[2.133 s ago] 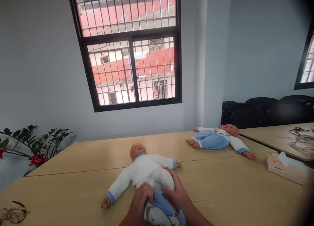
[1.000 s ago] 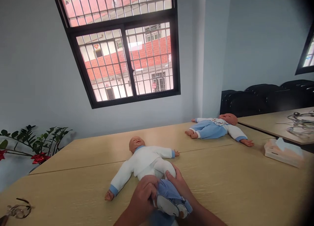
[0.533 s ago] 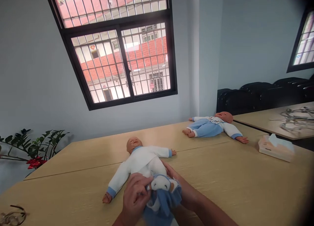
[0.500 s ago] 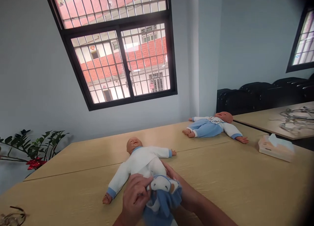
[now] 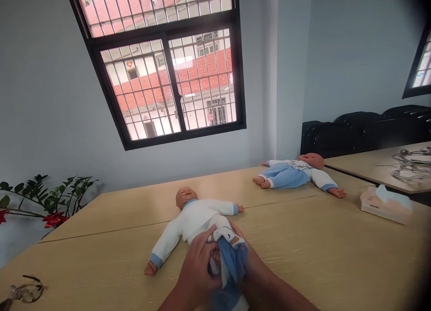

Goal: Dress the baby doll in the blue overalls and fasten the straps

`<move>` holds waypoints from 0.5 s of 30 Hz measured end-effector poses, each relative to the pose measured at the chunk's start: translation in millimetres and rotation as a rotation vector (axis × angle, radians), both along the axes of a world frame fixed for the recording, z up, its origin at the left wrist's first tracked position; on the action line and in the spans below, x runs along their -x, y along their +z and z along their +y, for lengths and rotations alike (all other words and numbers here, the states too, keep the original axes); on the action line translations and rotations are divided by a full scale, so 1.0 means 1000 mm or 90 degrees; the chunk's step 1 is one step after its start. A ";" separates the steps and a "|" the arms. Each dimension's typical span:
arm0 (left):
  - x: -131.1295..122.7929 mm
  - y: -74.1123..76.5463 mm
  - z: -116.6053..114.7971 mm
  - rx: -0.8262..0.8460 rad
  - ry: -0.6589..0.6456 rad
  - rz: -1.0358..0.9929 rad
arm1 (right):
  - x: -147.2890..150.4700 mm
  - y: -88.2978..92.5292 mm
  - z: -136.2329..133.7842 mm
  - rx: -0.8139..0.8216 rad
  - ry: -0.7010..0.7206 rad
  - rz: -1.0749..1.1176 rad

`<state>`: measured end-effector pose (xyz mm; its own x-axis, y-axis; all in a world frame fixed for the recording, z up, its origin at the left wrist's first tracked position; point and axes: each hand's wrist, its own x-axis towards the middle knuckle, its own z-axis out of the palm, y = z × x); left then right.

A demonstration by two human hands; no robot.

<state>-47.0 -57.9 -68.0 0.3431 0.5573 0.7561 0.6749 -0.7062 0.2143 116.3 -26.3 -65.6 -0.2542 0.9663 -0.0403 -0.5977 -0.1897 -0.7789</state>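
Observation:
A baby doll (image 5: pixel 193 221) in a white top with blue collar and cuffs lies on its back on the wooden table, head away from me. Blue doll pants (image 5: pixel 230 261) with a white animal-face patch are bunched around its lower legs. My left hand (image 5: pixel 198 261) grips the pants' left side, fingers curled near a doll foot that shows partly in the opening. My right hand (image 5: pixel 247 252) wraps the far right side of the pants and leg; most of its fingers are hidden behind the cloth.
A second doll (image 5: pixel 289 174) in blue pants lies at the table's back right. Near it stands a tissue box (image 5: pixel 385 204). Glasses (image 5: pixel 28 291) rest at the front left. A potted plant (image 5: pixel 63 196) is beyond the left edge; black chairs (image 5: pixel 363 129) line the right wall.
The patch end of the pants has moved up the doll's leg, away from me. My left hand has shifted to the pants' side and opening. The view has turned slightly left.

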 end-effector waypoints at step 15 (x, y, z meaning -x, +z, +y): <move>0.011 0.005 0.001 -0.174 0.099 -0.050 | -0.077 0.041 0.023 -0.275 0.172 -0.353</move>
<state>-57.6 -57.0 -62.7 0.2043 0.3710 0.9059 0.7683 -0.6342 0.0864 193.6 -3.2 -24.2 -0.5374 0.8321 0.1372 -0.0728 0.1164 -0.9905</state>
